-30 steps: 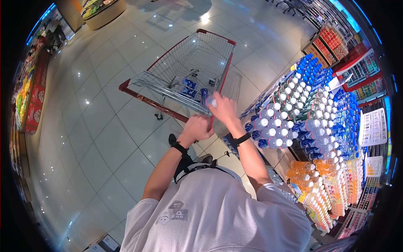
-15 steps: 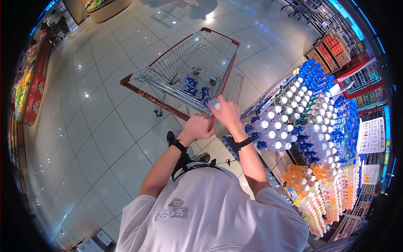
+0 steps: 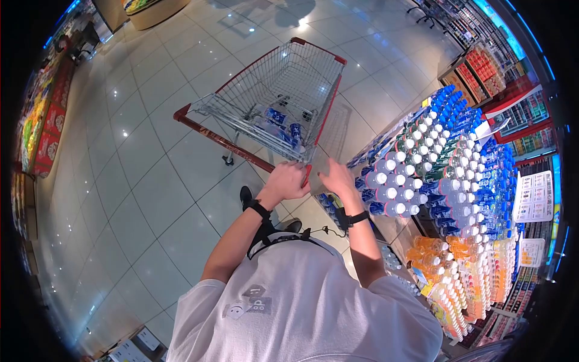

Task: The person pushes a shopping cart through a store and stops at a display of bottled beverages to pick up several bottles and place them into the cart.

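Since the earlier frame, the right hand (image 3: 339, 180) had drawn back from the basket of the shopping cart (image 3: 300, 41), and the bottle it had carried was gone from its fingers. A blue-labelled bottle (image 3: 296, 134) lay inside the basket towards its near right corner, close to where that hand had been, so the drop looked finished, though its landing was not shown.

The right hand hung just beside the right end of the red handle (image 3: 229, 146), thumb and forefinger a little apart, with nothing visible between them. The left hand (image 3: 286, 180) was closed round the handle near that same end, its fingers wrapped over the bar.

As for progress, a small group of blue-labelled bottles (image 3: 276, 116) was already in the near part of the basket; they overlapped behind the wires, so their exact number could not be told. Neither hand was seen carrying another. To the right stood the drinks display, with many white-capped bottles (image 3: 395, 187), blue-capped bottles (image 3: 449, 99) and orange drink bottles (image 3: 429, 253) on it. Whether more were wanted, the view did not settle.
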### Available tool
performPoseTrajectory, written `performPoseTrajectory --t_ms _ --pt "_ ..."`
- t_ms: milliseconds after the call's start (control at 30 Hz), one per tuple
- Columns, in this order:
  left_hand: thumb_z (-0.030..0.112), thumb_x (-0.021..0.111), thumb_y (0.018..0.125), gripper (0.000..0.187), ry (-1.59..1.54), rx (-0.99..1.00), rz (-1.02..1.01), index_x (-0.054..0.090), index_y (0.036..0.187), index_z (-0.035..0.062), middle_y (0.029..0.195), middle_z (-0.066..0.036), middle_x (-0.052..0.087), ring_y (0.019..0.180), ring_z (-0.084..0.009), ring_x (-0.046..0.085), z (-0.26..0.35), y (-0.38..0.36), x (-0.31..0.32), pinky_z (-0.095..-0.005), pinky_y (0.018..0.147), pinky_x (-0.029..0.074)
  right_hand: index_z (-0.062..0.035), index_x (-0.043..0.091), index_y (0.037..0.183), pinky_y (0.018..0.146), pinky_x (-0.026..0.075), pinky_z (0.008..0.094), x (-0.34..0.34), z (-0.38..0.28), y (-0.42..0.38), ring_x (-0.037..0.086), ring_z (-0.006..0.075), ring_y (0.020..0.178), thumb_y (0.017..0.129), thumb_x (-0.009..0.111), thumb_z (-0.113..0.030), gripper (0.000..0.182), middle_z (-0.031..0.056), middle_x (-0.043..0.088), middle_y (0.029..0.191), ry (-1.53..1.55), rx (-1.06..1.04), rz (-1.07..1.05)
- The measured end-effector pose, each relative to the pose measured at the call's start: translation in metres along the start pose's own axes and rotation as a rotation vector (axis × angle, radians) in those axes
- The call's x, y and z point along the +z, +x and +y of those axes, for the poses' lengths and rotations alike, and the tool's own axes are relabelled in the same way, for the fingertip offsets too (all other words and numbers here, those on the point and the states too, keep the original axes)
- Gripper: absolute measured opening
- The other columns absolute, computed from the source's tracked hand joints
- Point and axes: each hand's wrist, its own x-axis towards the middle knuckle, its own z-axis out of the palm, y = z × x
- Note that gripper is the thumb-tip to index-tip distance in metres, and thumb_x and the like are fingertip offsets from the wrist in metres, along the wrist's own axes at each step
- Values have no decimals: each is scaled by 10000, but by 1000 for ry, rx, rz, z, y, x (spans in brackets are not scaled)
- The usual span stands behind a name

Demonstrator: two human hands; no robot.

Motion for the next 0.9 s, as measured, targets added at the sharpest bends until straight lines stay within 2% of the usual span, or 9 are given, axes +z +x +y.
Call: performPoseTrajectory --t_ms 267,333,367,400,533,567,667,867,900 --pt "364 724 814 354 -15 -5 -34 684 786 14 819 -172 703 825 -384 699 0 0 -2 -490 778 580 -34 711 1312 991 583 533 48 72 -55 732 451 1167 925 784 -423 553 262 776 1197 81 176 -105" --pt "341 732 806 327 -30 -7 -5 689 786 18 824 -176 710 823 -390 700 0 1 -2 -491 777 580 -41 740 1229 1008 566 519 70 102 -69 718 453 1163 887 829 -472 558 254 766 1220 161 317 -164" --pt "341 732 806 327 -33 5 -16 689 786 18 824 -176 710 823 -390 700 -1 0 0 -491 777 580 -21 755 1153 899 614 483 94 126 -80 778 403 1011 897 815 -460 512 223 798 1052 159 248 -23" --pt "327 733 804 309 -27 0 -8 694 792 21 825 -175 713 820 -389 702 -3 0 2 -492 772 580 -21 755 1153 899 614 483 105 142 -87 778 403 1011 897 815 -460 512 223 798 1052 169 263 -19" --pt "300 733 804 272 -45 -13 3 706 808 30 829 -169 717 815 -386 706 1 2 -2 -496 755 581 12 769 927 577 609 383 163 221 -119 757 247 648 900 760 -348 361 131 762 775 358 560 -342" --pt "300 736 806 269 -51 3 19 705 818 33 827 -163 713 813 -384 703 -1 2 0 -497 743 579 10 760 876 613 631 407 181 240 -128 781 282 695 884 738 -376 386 172 786 827 328 610 -430" --pt "304 728 824 289 -4 -24 -51 709 815 16 843 -177 718 850 -376 715 2 3 -4 -488 766 594 12 748 794 582 625 409 204 265 -178 770 269 670 898 728 -365 392 158 778 793 494 806 -419" --pt "287 736 823 264 -35 21 -28 681 819 30 836 -163 697 827 -394 707 3 5 -3 -501 752 582 20 774 767 566 631 398 201 293 -225 749 262 603 905 751 -378 422 149 773 748 602 901 -262" --pt "283 739 821 256 -18 -5 -28 677 823 35 831 -159 690 823 -398 704 4 6 -4 -505 747 577 33 781 833 573 646 406 197 301 -222 742 242 614 947 751 -404 452 123 771 772 575 921 -275"
